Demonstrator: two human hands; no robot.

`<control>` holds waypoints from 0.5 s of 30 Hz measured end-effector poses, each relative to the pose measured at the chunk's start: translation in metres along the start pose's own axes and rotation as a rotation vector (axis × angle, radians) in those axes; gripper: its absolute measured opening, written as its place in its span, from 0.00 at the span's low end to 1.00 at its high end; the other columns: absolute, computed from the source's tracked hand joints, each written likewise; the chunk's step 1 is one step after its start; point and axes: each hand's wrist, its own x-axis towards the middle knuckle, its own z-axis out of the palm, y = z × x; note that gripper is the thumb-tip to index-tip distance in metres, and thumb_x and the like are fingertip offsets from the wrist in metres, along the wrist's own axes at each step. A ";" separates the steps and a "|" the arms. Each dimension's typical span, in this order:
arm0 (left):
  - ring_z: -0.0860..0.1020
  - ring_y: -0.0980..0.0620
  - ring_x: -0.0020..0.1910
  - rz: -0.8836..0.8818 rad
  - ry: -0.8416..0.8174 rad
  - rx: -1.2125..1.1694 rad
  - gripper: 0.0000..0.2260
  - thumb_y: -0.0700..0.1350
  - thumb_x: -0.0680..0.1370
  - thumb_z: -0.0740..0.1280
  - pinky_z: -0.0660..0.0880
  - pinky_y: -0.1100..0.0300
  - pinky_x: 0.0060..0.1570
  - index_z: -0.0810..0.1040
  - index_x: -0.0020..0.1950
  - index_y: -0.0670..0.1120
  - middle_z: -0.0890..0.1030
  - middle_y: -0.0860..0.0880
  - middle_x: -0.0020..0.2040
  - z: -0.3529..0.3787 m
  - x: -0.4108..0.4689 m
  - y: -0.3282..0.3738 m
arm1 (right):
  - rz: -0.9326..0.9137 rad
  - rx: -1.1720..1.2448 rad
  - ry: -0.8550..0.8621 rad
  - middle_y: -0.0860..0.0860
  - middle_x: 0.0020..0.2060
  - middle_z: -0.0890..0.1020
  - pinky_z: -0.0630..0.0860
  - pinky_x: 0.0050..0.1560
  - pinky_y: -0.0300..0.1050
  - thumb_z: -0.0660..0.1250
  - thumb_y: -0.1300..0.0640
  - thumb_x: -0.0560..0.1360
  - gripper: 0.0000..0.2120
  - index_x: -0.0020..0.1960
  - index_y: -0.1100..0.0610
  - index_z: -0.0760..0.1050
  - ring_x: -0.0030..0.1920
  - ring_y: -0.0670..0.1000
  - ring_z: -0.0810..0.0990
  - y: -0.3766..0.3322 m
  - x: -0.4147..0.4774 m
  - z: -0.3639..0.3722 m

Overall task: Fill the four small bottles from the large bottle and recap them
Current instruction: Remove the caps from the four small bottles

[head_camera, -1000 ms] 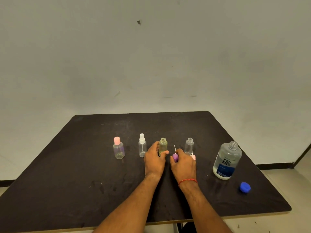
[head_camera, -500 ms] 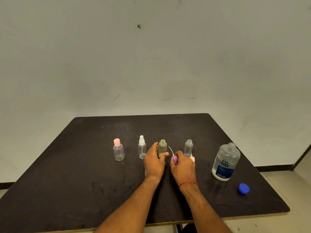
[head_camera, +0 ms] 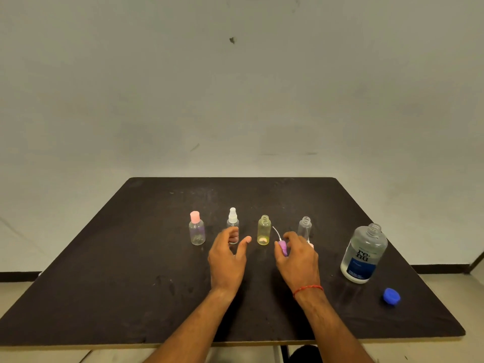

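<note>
Cap [head_camera: 283, 248] seemingly in right hand [head_camera: 297, 258]

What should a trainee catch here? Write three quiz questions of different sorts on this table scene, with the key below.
1. True or false: the large renu bottle stands uncapped.
2. What does the right hand pinch? A. a blue cap B. a purple spray cap with a tube C. a pink cap
3. How many small bottles stand open-necked?

Key: 1 true. 2 B. 3 two: the yellow-tinted bottle and the clear bottle to its right.
</note>
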 end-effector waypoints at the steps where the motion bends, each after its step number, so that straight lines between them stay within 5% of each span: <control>1: 0.81 0.59 0.49 -0.013 0.018 -0.008 0.13 0.49 0.75 0.77 0.80 0.59 0.51 0.81 0.58 0.50 0.82 0.57 0.50 -0.006 0.003 -0.002 | -0.019 0.013 0.011 0.47 0.35 0.77 0.68 0.39 0.38 0.73 0.53 0.72 0.07 0.44 0.53 0.76 0.36 0.47 0.74 -0.005 0.001 -0.001; 4: 0.81 0.61 0.46 -0.052 0.044 -0.008 0.11 0.48 0.75 0.77 0.81 0.61 0.49 0.81 0.54 0.50 0.82 0.57 0.48 -0.020 0.010 -0.008 | -0.071 0.044 0.050 0.46 0.35 0.76 0.67 0.35 0.32 0.74 0.52 0.72 0.08 0.47 0.53 0.77 0.35 0.44 0.74 -0.025 0.007 -0.002; 10: 0.82 0.58 0.52 -0.102 -0.012 0.014 0.14 0.48 0.75 0.77 0.79 0.63 0.54 0.81 0.59 0.50 0.83 0.55 0.54 -0.033 0.017 -0.025 | -0.165 0.140 0.051 0.46 0.38 0.75 0.74 0.38 0.38 0.73 0.52 0.72 0.10 0.51 0.54 0.77 0.36 0.44 0.74 -0.066 0.018 0.000; 15: 0.79 0.60 0.57 -0.143 -0.087 0.013 0.20 0.48 0.76 0.76 0.70 0.79 0.49 0.79 0.66 0.49 0.81 0.56 0.59 -0.031 0.021 -0.024 | -0.179 0.094 -0.121 0.46 0.42 0.76 0.75 0.43 0.38 0.70 0.47 0.74 0.16 0.58 0.53 0.75 0.40 0.43 0.74 -0.089 0.033 0.017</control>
